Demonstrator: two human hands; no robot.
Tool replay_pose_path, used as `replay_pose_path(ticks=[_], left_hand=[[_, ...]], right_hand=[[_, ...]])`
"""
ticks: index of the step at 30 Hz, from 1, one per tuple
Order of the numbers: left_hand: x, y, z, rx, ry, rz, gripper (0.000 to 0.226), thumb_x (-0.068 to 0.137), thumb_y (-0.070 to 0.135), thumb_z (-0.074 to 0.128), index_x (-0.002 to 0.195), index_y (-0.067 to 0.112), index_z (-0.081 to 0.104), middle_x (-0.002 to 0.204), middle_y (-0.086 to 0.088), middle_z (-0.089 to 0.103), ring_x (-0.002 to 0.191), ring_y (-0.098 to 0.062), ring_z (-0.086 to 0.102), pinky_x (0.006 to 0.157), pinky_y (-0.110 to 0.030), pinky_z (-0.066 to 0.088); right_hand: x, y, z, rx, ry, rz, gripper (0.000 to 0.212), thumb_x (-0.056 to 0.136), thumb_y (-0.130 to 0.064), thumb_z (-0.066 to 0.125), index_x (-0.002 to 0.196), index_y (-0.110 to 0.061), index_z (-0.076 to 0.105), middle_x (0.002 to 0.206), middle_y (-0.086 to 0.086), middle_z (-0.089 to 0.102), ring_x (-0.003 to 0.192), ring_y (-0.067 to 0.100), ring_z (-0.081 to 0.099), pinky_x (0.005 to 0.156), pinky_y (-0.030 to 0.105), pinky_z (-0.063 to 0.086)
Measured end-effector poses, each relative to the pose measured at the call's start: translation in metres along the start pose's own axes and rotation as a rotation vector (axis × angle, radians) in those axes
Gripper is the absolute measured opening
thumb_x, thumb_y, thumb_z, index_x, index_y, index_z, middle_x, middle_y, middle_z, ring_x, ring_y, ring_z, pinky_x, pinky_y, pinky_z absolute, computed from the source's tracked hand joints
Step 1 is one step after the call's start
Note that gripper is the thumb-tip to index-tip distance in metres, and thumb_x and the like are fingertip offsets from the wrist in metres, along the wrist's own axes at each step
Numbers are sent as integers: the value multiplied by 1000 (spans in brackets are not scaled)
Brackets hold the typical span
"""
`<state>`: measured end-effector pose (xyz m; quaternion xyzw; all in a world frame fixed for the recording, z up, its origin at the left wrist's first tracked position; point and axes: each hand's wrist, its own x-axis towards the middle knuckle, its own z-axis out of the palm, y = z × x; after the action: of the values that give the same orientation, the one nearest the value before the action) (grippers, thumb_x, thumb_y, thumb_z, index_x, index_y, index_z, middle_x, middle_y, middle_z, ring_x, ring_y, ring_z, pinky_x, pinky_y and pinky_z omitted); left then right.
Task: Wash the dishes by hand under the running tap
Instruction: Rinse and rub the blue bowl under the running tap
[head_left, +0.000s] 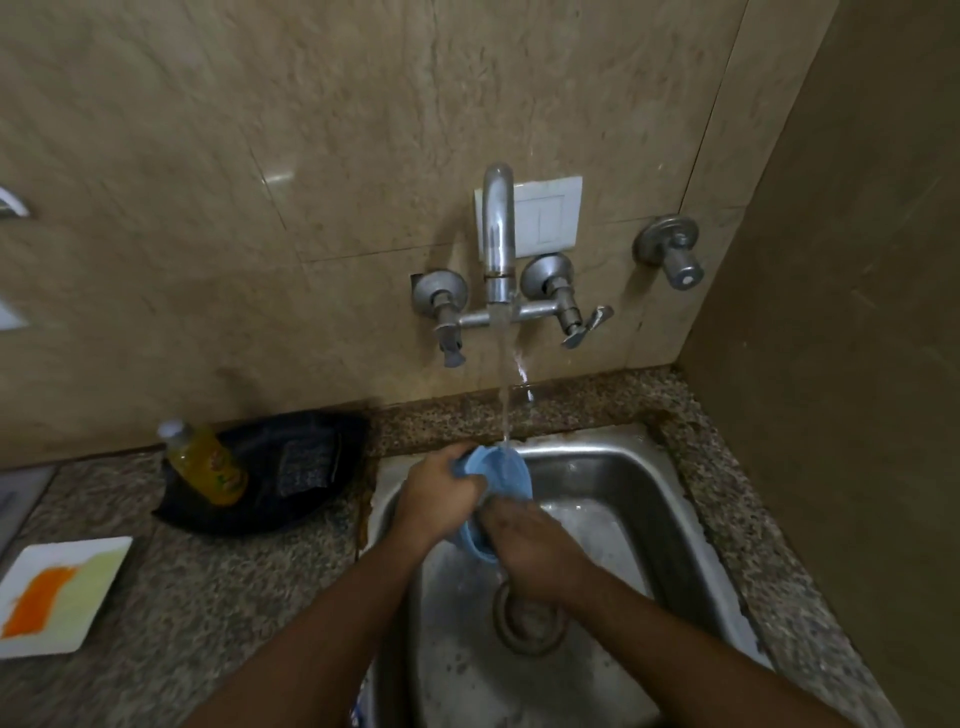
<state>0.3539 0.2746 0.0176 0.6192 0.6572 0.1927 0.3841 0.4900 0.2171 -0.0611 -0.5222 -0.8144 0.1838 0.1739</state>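
A light blue plastic bowl (498, 470) is held by two bare hands under a running tap (497, 234).

Both forearms are extended from the 6 o'clock edge over a steel sink (670, 499). The left hand (439, 493) is closed around the bowl's rim at its 9 o'clock side, while the right hand (524, 545) is curled over the bowl's lower edge at 5 o'clock. The bowl is tilted, its hollow turned towards the wall, and is struck near its upper rim by the water stream (504, 395). At 9 o'clock of the sink, on the speckled granite counter (218, 582), a yellow liquid bottle (205, 462) is seen lying against a black tray (291, 473); a white square plate (60, 592) smeared orange is placed farther out.
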Motion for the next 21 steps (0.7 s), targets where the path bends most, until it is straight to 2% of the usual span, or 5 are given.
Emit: replay_pose_path(ticks=[6,11,15,19,21], left_hand=[[4,15,-13,92,16,-1,26,78,22,64,101,29,73,86,9,68,82,-16,63,75,-28,49],[-6,7,-9,-64,-71,-34,24,74,18,63,84,40,70,81,10,73,76,-12,70,80,-42,59],[2,15,-11,134,-32,94,28,77,24,62,101,34,72,91,10,73,80,-9,65,77,-30,55],[-11,21,-4,335,44,256,41,78,33,61,118,35,64,106,2,69,92,-18,66,77,-28,53],[-15,23,6,483,83,335,40,78,36,57,118,37,60,109,-2,63,92,-23,66,75,-30,52]], right_hand=[[-1,-26,-7,70,-98,-54,56,69,-14,61,124,-6,53,123,15,57,112,28,50,97,36,44],[-5,7,-14,-265,-85,-68,57,76,-38,63,126,-13,56,126,12,55,116,29,53,105,41,40],[-14,-20,-8,-177,-89,-135,72,73,-28,67,141,-14,46,141,11,50,129,28,45,115,46,31],[-14,5,-24,-271,-37,54,58,76,-29,69,133,-23,57,137,1,58,133,20,47,113,41,36],[-5,2,-33,-256,-4,144,41,75,-27,64,116,-22,67,121,3,67,119,23,58,103,39,43]])
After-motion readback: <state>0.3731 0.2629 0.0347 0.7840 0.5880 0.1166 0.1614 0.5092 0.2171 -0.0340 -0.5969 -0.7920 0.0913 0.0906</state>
